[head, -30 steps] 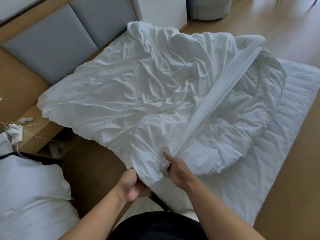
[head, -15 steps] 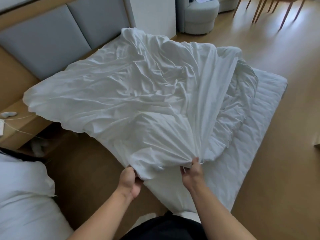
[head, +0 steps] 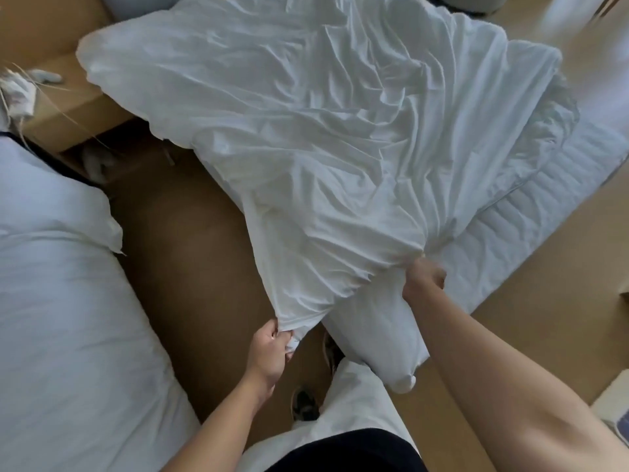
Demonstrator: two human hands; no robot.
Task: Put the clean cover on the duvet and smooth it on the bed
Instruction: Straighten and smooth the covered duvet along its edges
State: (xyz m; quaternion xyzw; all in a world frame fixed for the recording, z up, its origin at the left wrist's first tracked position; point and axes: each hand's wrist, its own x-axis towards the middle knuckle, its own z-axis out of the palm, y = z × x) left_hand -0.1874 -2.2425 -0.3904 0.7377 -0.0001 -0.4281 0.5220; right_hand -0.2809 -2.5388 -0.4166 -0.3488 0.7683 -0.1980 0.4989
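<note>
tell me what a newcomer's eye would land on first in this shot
A big, crumpled white duvet cover fills the middle and top of the view. At its near edge the left hand grips one corner, low in the centre, and the right hand grips bunched fabric further right. Beneath the cover, on the right side, the quilted duvet shows.

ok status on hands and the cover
Left hand grips near corner of the crumpled white fabric cover; right hand grips its bunched edge. Cover wrinkled, spread over the quilted white duvet. Nothing on top.
</note>
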